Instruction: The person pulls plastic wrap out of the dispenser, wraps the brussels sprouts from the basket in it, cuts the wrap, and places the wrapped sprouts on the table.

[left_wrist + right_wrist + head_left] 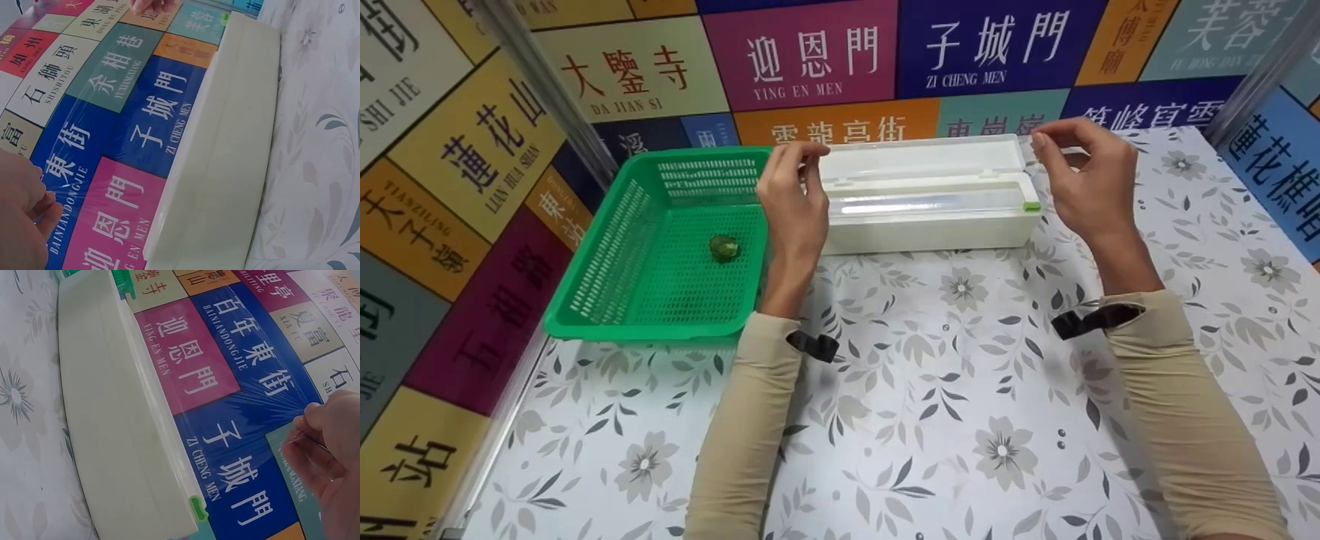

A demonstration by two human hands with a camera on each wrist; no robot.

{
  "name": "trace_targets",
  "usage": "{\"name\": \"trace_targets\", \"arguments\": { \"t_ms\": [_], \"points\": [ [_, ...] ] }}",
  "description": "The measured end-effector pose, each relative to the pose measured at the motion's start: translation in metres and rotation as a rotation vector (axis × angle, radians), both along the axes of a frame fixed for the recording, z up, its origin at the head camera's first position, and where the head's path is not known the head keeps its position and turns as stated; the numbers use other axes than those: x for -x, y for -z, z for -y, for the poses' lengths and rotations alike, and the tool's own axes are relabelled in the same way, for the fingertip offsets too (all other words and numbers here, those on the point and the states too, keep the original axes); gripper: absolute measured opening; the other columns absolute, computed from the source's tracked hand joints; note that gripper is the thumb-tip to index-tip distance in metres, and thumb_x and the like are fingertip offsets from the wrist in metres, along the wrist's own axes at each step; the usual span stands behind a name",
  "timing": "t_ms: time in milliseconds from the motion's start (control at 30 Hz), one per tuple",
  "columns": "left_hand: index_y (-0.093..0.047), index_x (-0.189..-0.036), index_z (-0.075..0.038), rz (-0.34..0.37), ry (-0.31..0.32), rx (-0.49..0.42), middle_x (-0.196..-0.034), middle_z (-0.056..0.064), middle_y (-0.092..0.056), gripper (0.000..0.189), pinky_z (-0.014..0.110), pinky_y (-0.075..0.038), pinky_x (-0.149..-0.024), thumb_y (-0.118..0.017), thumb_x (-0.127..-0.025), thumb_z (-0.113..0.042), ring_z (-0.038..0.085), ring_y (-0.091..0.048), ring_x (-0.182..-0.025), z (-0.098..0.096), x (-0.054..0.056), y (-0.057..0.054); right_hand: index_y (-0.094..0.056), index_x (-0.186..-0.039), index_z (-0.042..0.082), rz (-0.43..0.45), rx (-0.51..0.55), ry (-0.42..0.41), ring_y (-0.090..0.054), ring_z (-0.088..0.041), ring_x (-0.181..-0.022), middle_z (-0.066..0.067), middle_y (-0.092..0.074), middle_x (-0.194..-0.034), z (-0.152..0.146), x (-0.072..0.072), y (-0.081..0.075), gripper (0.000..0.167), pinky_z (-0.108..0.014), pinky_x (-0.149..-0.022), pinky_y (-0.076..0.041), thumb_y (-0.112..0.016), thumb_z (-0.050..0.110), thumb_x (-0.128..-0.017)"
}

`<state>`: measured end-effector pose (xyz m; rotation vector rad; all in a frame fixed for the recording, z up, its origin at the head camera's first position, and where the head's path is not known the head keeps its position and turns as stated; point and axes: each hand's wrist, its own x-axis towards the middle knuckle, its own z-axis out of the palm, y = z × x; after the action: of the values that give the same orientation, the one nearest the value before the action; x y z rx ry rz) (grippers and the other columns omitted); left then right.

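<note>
A long white cling film dispenser lies across the table with its lid raised at the back and a small green slider at its right end. Clear cling film rises from it, stretched between the two hands, its creases running into the fingertips in the right wrist view. My left hand pinches one corner of the film above the dispenser's left end. At the other end, the right hand pinches the opposite corner between thumb and fingers. The roll inside shows through the open top.
A green plastic basket stands left of the dispenser, close beside the left forearm. Inside it lies a small dark green vegetable piece. A flower-patterned cloth covers the table, and colourful panels with lettering stand behind it.
</note>
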<state>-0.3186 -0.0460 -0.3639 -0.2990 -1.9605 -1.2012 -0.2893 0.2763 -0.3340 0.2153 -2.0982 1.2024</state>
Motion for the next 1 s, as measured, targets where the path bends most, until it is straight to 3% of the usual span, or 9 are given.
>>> {"name": "trace_targets", "arguments": {
  "t_ms": [200,367,567,767,1000],
  "points": [
    [-0.079,-0.106,-0.003,0.036,-0.003,-0.022,-0.111,0.012,-0.073,0.017,0.021,-0.062,-0.095,-0.062,-0.107,0.001,0.019,-0.071,-0.108,0.000,-0.001,-0.001,-0.079,-0.112,-0.003,0.019,0.006,0.011,-0.070,0.002,-0.094,-0.014,-0.081,-0.109,0.004,0.000,-0.001,0.018,-0.009,-0.082,-0.056,-0.072,0.011,-0.104],
    [-0.079,-0.108,-0.004,0.083,-0.011,-0.014,-0.113,0.012,-0.074,0.018,0.022,-0.061,-0.096,-0.062,-0.108,0.001,0.019,-0.071,-0.110,0.003,0.000,-0.004,-0.080,-0.114,-0.001,0.047,-0.023,0.016,-0.069,0.004,-0.096,-0.013,-0.081,-0.112,0.000,0.010,0.002,0.019,-0.010,-0.083,-0.055,-0.072,0.014,-0.105],
    [-0.080,-0.106,-0.006,0.156,-0.033,0.068,-0.112,0.009,-0.076,0.018,0.020,-0.059,-0.098,-0.063,-0.108,-0.001,0.018,-0.071,-0.109,0.007,0.001,-0.017,-0.080,-0.115,0.003,0.061,-0.071,0.026,-0.067,0.005,-0.098,-0.012,-0.080,-0.113,-0.009,0.024,0.003,0.020,-0.009,-0.084,-0.054,-0.072,0.019,-0.105],
    [-0.080,-0.106,-0.008,0.192,-0.040,0.109,-0.110,0.007,-0.077,0.018,0.017,-0.058,-0.097,-0.063,-0.108,-0.005,0.016,-0.071,-0.106,0.007,0.005,-0.030,-0.080,-0.113,0.002,0.060,-0.076,0.033,-0.067,0.005,-0.094,-0.009,-0.080,-0.108,-0.013,0.029,-0.004,0.020,-0.009,-0.084,-0.055,-0.073,0.019,-0.105],
    [-0.079,-0.107,-0.006,0.174,-0.031,0.149,-0.110,0.008,-0.079,0.017,0.018,-0.058,-0.095,-0.063,-0.109,-0.007,0.017,-0.073,-0.104,0.008,0.011,-0.040,-0.081,-0.114,0.004,0.047,-0.093,0.037,-0.066,0.006,-0.093,-0.010,-0.080,-0.108,-0.017,0.034,-0.009,0.021,-0.008,-0.084,-0.054,-0.073,0.021,-0.105]
  ]
}}
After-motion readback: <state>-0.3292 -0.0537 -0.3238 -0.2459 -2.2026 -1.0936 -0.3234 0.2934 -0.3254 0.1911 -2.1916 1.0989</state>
